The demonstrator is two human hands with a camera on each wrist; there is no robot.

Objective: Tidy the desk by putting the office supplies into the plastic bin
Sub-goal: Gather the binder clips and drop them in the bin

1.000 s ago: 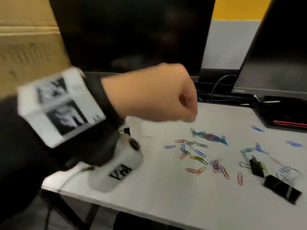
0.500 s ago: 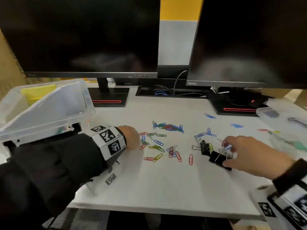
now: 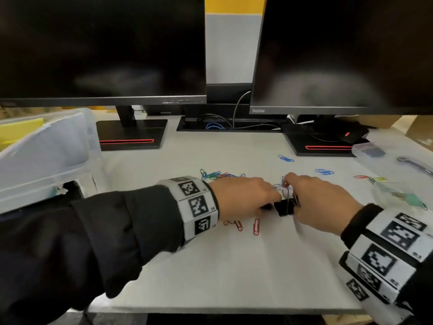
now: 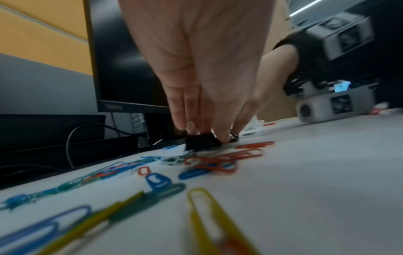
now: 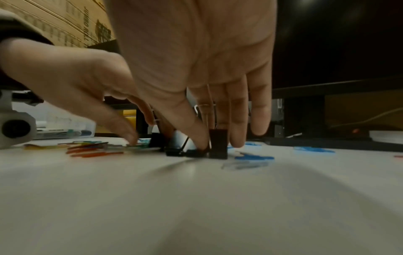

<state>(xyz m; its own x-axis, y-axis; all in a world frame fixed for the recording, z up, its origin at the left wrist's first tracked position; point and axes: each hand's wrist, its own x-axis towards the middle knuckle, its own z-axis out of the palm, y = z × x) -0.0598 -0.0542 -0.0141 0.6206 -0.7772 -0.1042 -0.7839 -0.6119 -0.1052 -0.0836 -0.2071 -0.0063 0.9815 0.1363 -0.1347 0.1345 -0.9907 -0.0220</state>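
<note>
Two black binder clips [image 3: 284, 207] lie mid-desk between my hands. My left hand [image 3: 274, 202] reaches in from the left, and in the left wrist view its thumb and fingers [image 4: 191, 120] pinch one black binder clip [image 4: 202, 142]. My right hand [image 3: 292, 198] comes in from the right; its thumb and fingers [image 5: 237, 136] pinch another binder clip [image 5: 218, 145], whose wire handles rise between the fingers. Coloured paper clips [image 3: 218, 175] are scattered around and partly hidden under both hands. The clear plastic bin [image 3: 70, 146] stands at the far left, tilted.
Two dark monitors with stands [image 3: 131, 134] line the back of the white desk [image 3: 222, 266]. A small clear box [image 3: 367, 150] and a clear lid sit at the right edge. Loose blue paper clips [image 3: 324, 171] lie further back on the right.
My left hand has moved right from the paper clips to meet my right hand at the binder clips. The right hand has shifted slightly left, still on the clips.
</note>
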